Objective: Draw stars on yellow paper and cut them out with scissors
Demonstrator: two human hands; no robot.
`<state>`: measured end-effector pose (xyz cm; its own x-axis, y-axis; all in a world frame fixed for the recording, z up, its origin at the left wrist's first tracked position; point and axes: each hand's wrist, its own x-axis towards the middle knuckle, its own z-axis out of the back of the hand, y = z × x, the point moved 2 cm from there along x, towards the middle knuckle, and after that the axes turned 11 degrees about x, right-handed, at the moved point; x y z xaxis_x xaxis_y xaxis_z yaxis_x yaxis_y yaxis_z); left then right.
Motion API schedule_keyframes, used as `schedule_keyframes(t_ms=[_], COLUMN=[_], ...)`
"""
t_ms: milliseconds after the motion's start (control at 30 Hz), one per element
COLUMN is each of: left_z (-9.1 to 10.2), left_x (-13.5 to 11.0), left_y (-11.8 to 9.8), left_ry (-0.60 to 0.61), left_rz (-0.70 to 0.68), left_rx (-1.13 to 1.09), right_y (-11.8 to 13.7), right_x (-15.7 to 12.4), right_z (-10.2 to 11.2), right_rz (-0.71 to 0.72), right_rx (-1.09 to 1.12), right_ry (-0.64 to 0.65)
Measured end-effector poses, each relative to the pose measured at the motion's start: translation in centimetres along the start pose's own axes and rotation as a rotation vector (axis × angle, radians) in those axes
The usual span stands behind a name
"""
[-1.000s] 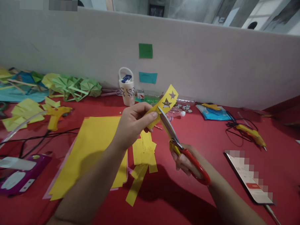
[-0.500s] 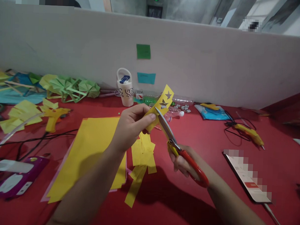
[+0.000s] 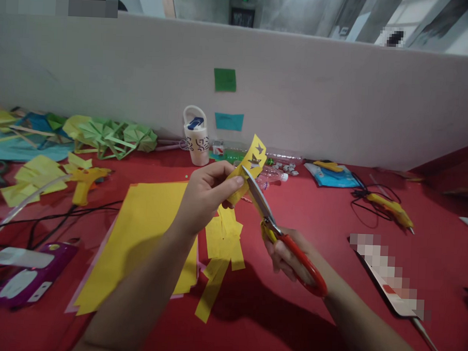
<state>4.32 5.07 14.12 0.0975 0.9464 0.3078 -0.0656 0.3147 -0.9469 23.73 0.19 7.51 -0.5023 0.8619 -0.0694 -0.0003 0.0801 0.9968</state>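
Between thumb and fingers, my left hand [image 3: 210,195] pinches a yellow paper strip [image 3: 259,158] that has star-shaped cut-outs in its upper part. My right hand [image 3: 285,255] grips scissors [image 3: 302,264] with red and yellow handles, their blades pointing up and left. The blade tips meet the strip close to my left thumb. Below my hands lies a small heap of yellow paper strips [image 3: 223,242] on the red table [image 3: 274,327]. To its left is a stack of yellow paper sheets [image 3: 147,218], partly hidden by my left forearm, with pink sheets underneath.
A white tumbler [image 3: 197,143] and plastic bottles [image 3: 276,173] stand or lie by the white partition [image 3: 318,96]. Yellow glue guns lie left [image 3: 84,182] and right [image 3: 391,208] with black cords. A phone [image 3: 388,285], purple power strip [image 3: 35,275] and green paper shapes [image 3: 115,136] are around.
The upper end of the yellow strip has bent slightly to the left and turned at the scissor blades. Both hands keep nearly the same place and grip.
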Motion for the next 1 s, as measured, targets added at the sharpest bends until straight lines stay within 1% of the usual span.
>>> schedule_keyframes(t_ms=[367, 533, 700, 767, 900, 1000], left_z=[0.0, 0.1, 0.4, 0.5, 0.7, 0.7], left_x=[0.1, 0.2, 0.1, 0.2, 0.4, 0.5], left_y=[-0.2, -0.1, 0.1, 0.2, -0.1, -0.4], left_ry=[0.020, 0.030, 0.048, 0.036, -0.034, -0.066], left_rz=[0.015, 0.025, 0.020, 0.029, 0.065, 0.097], left_rx=[-0.032, -0.043, -0.065, -0.079, -0.100, -0.121], right_y=[-1.2, -0.8, -0.8, -0.9, -0.6, -0.4], right_x=[0.3, 0.2, 0.2, 0.2, 0.2, 0.3], right_z=[1.0, 1.1, 1.2, 1.3, 1.2, 1.2], right_rz=[-0.041, -0.022, -0.066, -0.075, -0.040, -0.054], right_rx=[-0.026, -0.071, -0.071, -0.072, -0.075, -0.098], right_ry=[-0.021, -0.024, -0.040, -0.047, -0.057, -0.066])
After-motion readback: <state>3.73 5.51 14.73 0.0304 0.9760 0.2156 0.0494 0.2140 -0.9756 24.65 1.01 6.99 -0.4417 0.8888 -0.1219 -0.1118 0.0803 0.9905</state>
